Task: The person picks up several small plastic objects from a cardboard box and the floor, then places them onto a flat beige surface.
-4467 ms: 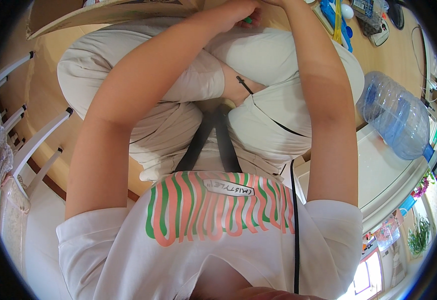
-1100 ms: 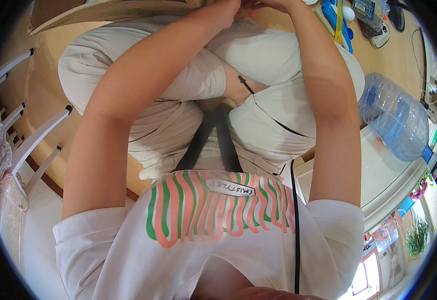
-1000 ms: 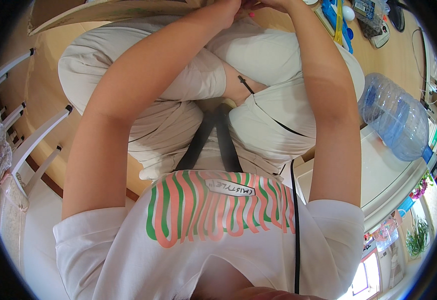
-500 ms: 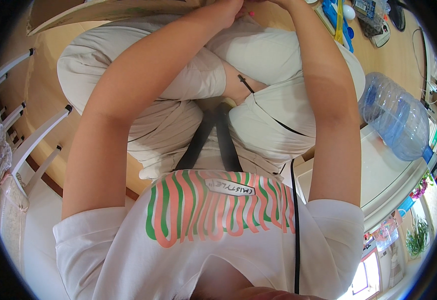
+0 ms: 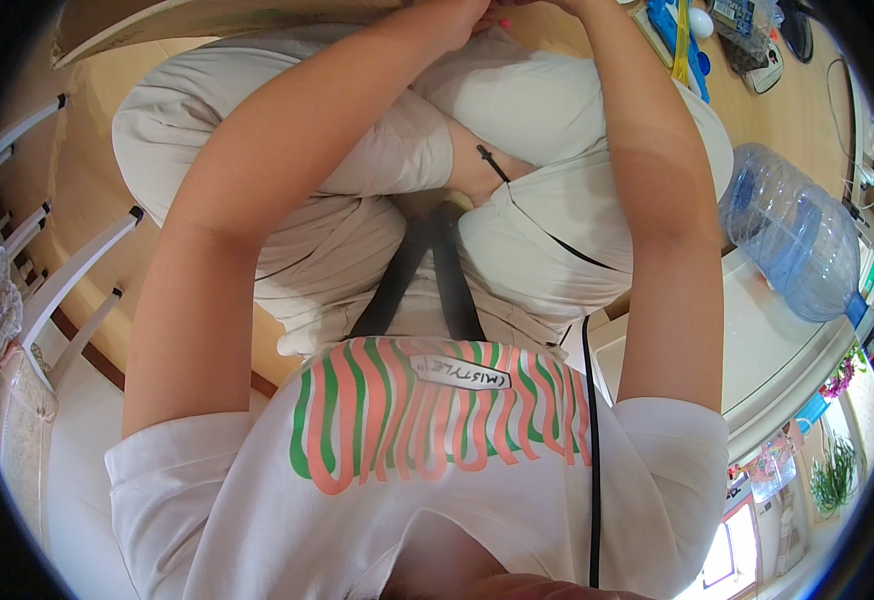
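Note:
At the top edge, above my crossed legs, only the near part of my left hand point(image 5: 469, 22) shows, its fingers cut off by the rim. My right hand point(image 5: 563, 4) is close by on the right, mostly beyond the same edge. Between them a small pinkish-red spot point(image 5: 505, 23) is visible; its kind is unclear. Whatever the hands hold or touch lies outside the picture. Light-coloured trousers point(image 5: 517, 110) cover my legs just below the hands, and a black cord with a toggle point(image 5: 492, 165) hangs over them.
A tan board point(image 5: 187, 25) leans in at upper left. White chair legs point(image 5: 72, 265) stand at left. At upper right lie a blue and yellow item point(image 5: 679, 45), a white ball point(image 5: 700, 23) and a clear bag point(image 5: 747, 25). A large clear water bottle point(image 5: 792, 235) lies at right.
Both forearms have shifted very slightly at the top edge. Everything else looks the same.

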Tool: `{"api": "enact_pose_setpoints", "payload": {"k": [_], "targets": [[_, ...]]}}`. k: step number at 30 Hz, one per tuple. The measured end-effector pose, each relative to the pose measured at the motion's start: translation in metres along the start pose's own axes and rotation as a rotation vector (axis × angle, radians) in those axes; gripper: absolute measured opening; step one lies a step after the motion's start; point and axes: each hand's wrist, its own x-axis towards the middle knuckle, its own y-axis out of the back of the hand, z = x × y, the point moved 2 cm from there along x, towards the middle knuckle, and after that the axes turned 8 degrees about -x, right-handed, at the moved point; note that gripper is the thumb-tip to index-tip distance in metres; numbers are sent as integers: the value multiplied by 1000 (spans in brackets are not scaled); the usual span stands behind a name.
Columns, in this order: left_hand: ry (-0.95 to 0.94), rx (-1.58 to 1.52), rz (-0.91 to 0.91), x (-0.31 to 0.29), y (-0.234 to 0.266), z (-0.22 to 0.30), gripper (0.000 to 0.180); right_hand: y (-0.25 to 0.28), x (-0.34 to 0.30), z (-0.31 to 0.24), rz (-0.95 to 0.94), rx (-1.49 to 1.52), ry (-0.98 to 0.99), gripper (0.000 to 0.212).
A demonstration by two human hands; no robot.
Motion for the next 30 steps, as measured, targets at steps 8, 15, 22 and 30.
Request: {"api": "enact_pose_setpoints", "payload": {"k": [8, 15, 22, 30], "targets": [[29, 65, -3, -7, -4, 2, 48, 0, 9, 16, 40, -230, 124, 37], [36, 58, -5, -8, -1, 5, 38, -6, 18, 20, 20, -334, 174, 34], [24, 51, -26, -10, -5, 5, 37, -6, 24, 35, 55, -427, 256, 31], [45, -11, -33, -4, -3, 2, 37, -3, 13, 21, 71, -430, 216, 32]]}}
